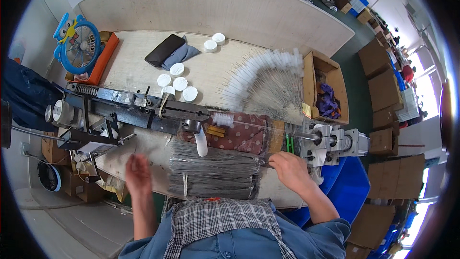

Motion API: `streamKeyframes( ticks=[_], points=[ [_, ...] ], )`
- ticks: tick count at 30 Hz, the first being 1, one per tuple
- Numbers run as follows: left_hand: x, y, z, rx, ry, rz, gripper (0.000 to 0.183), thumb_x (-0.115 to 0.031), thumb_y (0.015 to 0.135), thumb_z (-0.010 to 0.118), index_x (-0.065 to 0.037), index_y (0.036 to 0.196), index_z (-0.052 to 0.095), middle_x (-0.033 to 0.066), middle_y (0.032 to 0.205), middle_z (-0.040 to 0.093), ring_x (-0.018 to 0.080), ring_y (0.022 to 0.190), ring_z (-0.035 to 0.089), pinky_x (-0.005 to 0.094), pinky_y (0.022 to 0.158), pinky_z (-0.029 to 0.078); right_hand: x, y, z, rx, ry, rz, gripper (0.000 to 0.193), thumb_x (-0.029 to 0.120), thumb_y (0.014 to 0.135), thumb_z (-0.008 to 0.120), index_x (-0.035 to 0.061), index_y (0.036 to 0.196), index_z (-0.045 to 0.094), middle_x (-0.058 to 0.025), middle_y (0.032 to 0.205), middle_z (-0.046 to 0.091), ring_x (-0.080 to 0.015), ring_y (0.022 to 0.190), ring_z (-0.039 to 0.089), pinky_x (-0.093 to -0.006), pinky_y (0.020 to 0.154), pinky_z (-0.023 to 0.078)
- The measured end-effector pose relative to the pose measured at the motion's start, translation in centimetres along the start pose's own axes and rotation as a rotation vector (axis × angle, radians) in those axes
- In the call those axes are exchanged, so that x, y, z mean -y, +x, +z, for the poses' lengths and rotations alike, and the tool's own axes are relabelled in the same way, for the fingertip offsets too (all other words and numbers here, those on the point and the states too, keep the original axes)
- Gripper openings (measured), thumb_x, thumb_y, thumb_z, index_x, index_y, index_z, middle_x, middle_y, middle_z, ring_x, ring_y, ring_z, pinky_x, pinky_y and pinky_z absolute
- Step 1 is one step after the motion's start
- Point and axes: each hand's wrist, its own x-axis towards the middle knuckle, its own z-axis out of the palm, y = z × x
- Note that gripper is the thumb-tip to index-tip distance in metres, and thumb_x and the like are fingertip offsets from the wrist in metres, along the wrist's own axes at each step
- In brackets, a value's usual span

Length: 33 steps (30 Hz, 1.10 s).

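Note:
My right hand (290, 170) is at the bench's front, by the right end of a thick bundle of thin grey wires (215, 165). Its fingers are bent together; anything between them is too small to make out. Left of the bundle, my left hand (139, 172) is raised, its fingers smeared by motion. Between the clamp of a black metal machine (177, 112) and a silver spindle (306, 135) runs a thin wire with a white bristle brush (223, 119) on its left end. Under it lie a dotted brown cloth (244, 136) and a yellow block (216, 131).
A fan of white-tipped wire brushes (268, 76) lies behind, beside a cardboard box (330, 74) with purple cloth. Several round white tubs (180, 84) and a dark case (164, 50) sit farther back. A blue bin (352, 182) stands right; a toy-like fan (81, 43) stands left.

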Motion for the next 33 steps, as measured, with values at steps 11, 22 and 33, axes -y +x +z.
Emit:
streamKeyframes(
  ticks=[11, 22, 33],
  points=[
    [10.2, -8.1, 16.4, 0.3, 0.721, -0.154, 0.012, -0.013, 0.088, 0.056, -0.007, 0.099, 0.054, 0.0065, 0.092, 0.06, 0.0182, 0.08, 0.057, 0.0278, 0.071, 0.044, -0.8, -1.6, -0.2, 0.029, -0.081, -0.048, 0.015, 0.004, 0.079, 0.06, 0.0075, 0.093, 0.059, -0.01, 0.088, 0.058, -0.0319, 0.075, 0.063, -0.042, 0.063, 0.051],
    [0.3, -12.1, 16.8, 0.754, 0.386, -0.659, 0.043, -0.04, 0.099, 0.04, 0.0, 0.096, 0.057, 0.011, 0.073, 0.062, 0.0201, 0.053, 0.058, 0.036, 0.06, 0.053, -0.8, -1.0, -8.5, -0.013, -0.319, 0.07, 0.015, 0.001, 0.076, 0.054, 0.0047, 0.09, 0.054, -0.0138, 0.088, 0.054, -0.0321, 0.085, 0.059, -0.0428, 0.069, 0.049],
    [19.6, -10.5, 26.2, 1.464, 1.418, 0.489, 0.024, -0.008, 0.083, 0.056, -0.001, 0.106, 0.057, 0.015, 0.094, 0.061, 0.0327, 0.088, 0.062, 0.0402, 0.075, 0.05, -2.4, 4.4, -7.4, -0.439, 0.335, 0.175, 0.014, 0.005, 0.085, 0.058, 0.001, 0.096, 0.066, -0.0116, 0.082, 0.068, -0.0169, 0.063, 0.066, -0.028, 0.059, 0.05]
  ],
)
